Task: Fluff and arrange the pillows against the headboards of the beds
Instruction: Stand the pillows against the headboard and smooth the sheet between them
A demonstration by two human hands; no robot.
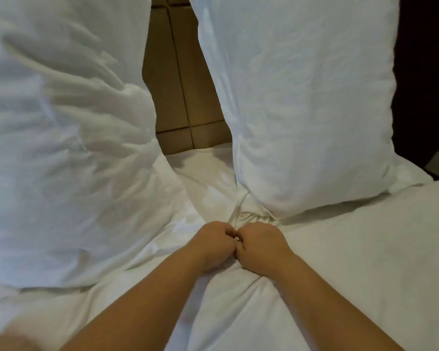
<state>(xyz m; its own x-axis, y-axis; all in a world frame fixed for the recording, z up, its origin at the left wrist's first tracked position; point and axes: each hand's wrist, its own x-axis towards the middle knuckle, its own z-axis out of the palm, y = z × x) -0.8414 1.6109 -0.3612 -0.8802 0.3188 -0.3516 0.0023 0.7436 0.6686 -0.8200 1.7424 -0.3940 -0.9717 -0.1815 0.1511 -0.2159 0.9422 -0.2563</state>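
White bedding [340, 262] underfoot of the view, tan panelled headboard [178, 97] beyond the hands. Two white pillows propped against it: left pillow [61, 135] above and left of the left hand [214, 243], right pillow [302, 97] above the right hand [260, 245]. Fists closed, knuckles touching, pinching bunched fabric just below the right pillow's corner; likely tidying mid-arrangement, next probably closing the gap between pillows.
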